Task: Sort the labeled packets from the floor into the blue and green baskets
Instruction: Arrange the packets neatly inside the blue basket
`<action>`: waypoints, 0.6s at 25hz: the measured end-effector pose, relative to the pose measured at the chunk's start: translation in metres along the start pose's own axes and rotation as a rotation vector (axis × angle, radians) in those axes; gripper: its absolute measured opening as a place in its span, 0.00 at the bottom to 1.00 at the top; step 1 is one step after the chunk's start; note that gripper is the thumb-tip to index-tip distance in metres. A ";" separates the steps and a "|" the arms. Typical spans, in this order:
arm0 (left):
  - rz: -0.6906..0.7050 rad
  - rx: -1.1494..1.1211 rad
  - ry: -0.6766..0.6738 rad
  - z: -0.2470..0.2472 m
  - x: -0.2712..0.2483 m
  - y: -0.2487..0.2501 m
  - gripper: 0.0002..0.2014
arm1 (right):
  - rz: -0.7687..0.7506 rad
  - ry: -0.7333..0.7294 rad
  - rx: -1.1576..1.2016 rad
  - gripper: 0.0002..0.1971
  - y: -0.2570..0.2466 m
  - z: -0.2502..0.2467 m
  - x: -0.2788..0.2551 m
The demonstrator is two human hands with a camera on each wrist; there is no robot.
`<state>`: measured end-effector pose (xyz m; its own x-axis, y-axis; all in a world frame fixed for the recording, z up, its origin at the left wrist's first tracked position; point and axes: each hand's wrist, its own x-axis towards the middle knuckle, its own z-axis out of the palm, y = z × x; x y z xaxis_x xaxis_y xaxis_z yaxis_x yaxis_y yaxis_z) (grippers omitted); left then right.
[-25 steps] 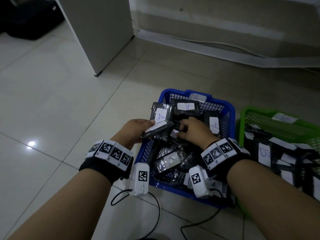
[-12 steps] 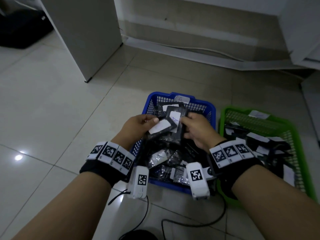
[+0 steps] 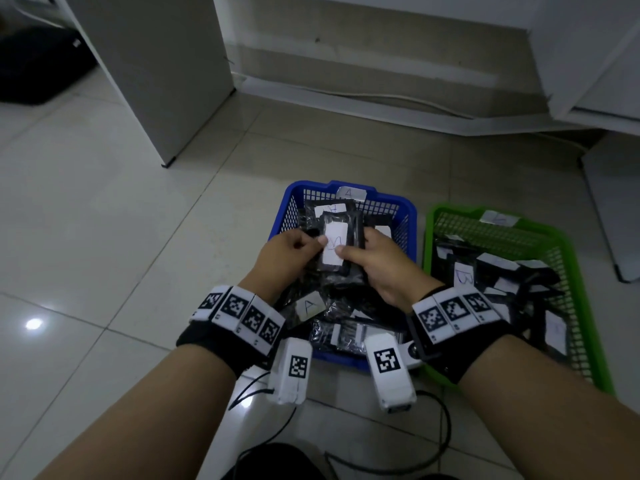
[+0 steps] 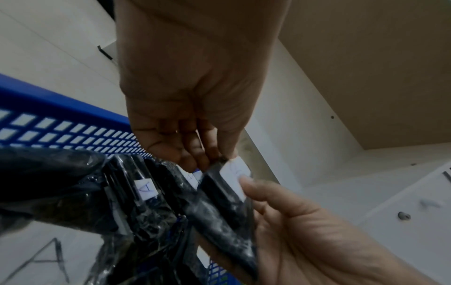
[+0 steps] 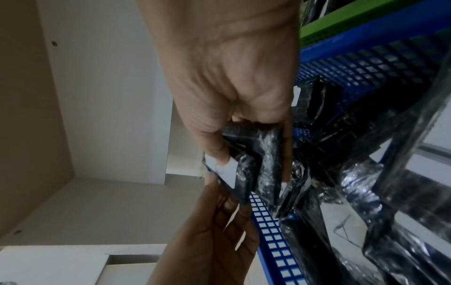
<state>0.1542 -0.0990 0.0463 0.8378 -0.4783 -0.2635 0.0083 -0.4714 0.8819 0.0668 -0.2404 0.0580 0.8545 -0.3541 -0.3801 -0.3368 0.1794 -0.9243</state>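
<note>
Packet (image 3: 341,249), black with white label, now upright and facing viewer above blue basket (image 3: 408,216); half a second ago it lay tilted. Left hand (image 3: 289,249) pinches its left edge, thumb on label; right hand (image 3: 375,261) grips right edge. Green basket (image 3: 571,268) just right, holding B-labelled packets (image 3: 464,277).

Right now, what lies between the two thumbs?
Head view: the white label of the black packet both hands, left and right, hold above the blue basket.
</note>
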 end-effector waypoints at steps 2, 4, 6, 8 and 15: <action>0.050 0.209 0.036 -0.006 0.003 -0.006 0.13 | -0.016 0.092 -0.100 0.13 -0.004 -0.014 0.002; 0.096 0.477 0.025 -0.011 0.005 -0.017 0.07 | -0.035 0.220 -0.209 0.13 -0.005 -0.035 0.005; 0.157 0.635 -0.071 -0.009 0.011 -0.029 0.06 | -0.036 0.259 -0.262 0.14 -0.003 -0.051 0.005; 0.270 0.721 -0.129 -0.001 0.018 -0.036 0.12 | -0.016 0.231 -0.332 0.13 0.002 -0.058 0.003; 0.453 1.118 -0.221 0.016 0.051 -0.008 0.15 | 0.006 0.227 -0.386 0.12 0.011 -0.067 0.004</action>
<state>0.1879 -0.1314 0.0194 0.5315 -0.8283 -0.1772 -0.8239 -0.5541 0.1189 0.0401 -0.3016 0.0436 0.7580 -0.5542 -0.3440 -0.5015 -0.1578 -0.8507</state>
